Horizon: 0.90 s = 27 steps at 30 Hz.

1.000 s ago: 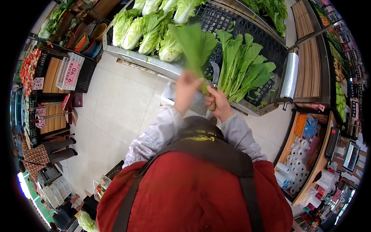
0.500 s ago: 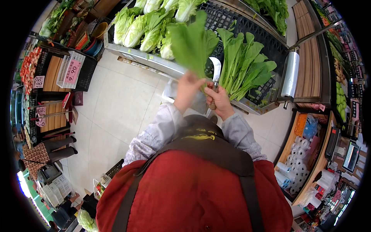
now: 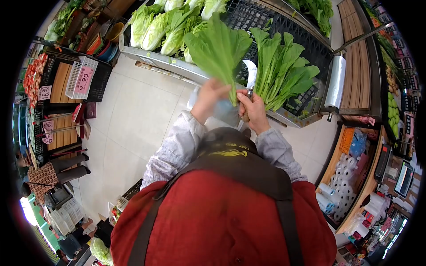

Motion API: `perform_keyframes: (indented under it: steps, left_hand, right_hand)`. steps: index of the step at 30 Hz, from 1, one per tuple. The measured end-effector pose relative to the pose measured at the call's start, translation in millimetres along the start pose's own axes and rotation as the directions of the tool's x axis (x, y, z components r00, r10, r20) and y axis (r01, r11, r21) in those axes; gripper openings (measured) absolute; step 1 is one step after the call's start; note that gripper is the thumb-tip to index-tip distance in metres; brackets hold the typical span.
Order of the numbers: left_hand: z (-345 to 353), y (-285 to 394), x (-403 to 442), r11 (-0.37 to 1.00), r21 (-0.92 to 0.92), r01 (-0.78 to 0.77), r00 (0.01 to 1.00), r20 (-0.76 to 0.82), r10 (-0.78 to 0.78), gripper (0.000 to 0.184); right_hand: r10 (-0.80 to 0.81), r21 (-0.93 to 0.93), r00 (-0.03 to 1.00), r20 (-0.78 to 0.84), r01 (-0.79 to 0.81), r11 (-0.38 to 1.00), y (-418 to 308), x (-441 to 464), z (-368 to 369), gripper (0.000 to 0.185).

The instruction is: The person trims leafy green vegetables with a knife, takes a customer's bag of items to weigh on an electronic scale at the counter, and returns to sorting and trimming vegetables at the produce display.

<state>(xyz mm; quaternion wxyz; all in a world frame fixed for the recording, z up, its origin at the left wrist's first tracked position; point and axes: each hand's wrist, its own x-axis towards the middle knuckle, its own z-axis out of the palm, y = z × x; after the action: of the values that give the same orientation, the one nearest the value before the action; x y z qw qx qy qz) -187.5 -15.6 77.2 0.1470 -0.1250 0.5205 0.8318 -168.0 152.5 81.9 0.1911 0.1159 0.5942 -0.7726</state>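
Note:
My left hand, slightly blurred, is closed round the stems of a leafy green vegetable, its leaves fanned up and away from me. My right hand grips the wooden handle of a curved knife, its blade pointing away from me. The stem ends hang beside my right fingers; whether they touch is unclear. Just beyond my right hand, a pile of the same greens lies on the black crate surface of the metal-edged display stand.
Napa cabbages fill the stand's left side. A plastic roll hangs at its right corner. A shelf of white rolls stands to the right. At far left, a person is near crates with price signs.
My left hand and the greens in it have shifted a little left and toward me, and the leaves look less blurred. My right hand keeps the knife almost in place.

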Motion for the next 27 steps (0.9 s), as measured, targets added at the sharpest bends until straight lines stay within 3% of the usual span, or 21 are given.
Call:
perform_keyframes:
  steps: [6,8,11,12,14,15,18,22,24,27]
  left_hand:
    - [1,1,-3,0.999,0.009,-0.045,0.998,-0.036,0.045,0.024]
    - [0,0,-3,0.978,0.164,-0.125,0.992,0.002,0.127,0.027]
    - [6,11,-10,0.995,0.021,-0.093,0.996,0.009,0.092,0.031]
    - [5,12,-9,0.995,0.019,-0.100,0.995,0.009,0.100,0.031]
    - [2,13,-7,0.979,-0.206,-0.014,0.992,0.120,0.040,0.035]
    - [5,17,-11,0.974,-0.226,-0.017,0.984,0.170,0.057,0.034]
    - [17,27,-20,0.969,-0.248,0.003,0.957,0.280,0.069,0.034]
    - [9,5,-8,0.981,-0.193,-0.030,0.981,0.183,0.066,0.031]
    - [5,-2,-2,0.989,-0.140,-0.053,0.994,0.087,0.065,0.043]
    - [5,-4,-2,0.993,-0.087,-0.084,0.996,0.013,0.085,0.045]
  right_hand:
    - [-0.009,-0.078,1.000,-0.003,0.009,0.997,-3,-4,9,0.019]
    - [-0.055,-0.121,0.998,-0.015,0.053,0.991,-4,-3,10,0.021]
    - [0.043,0.118,0.996,0.079,-0.052,0.992,-7,-5,2,0.025]
    - [0.038,0.114,0.996,0.083,-0.048,0.992,-8,-6,-1,0.025]
    - [0.092,0.381,0.969,0.230,-0.176,0.908,-4,-6,-9,0.023]
    - [0.091,0.440,0.956,0.279,-0.211,0.873,-2,-4,-10,0.022]
    - [0.179,0.453,0.928,0.325,-0.320,0.832,0,-3,-12,0.019]
    - [0.206,0.428,0.950,0.234,-0.291,0.856,-3,-10,2,0.017]
    - [0.192,0.325,0.979,0.064,-0.203,0.924,-2,-12,8,0.015]
    - [0.104,0.276,0.993,0.055,-0.116,0.954,4,-11,2,0.014]
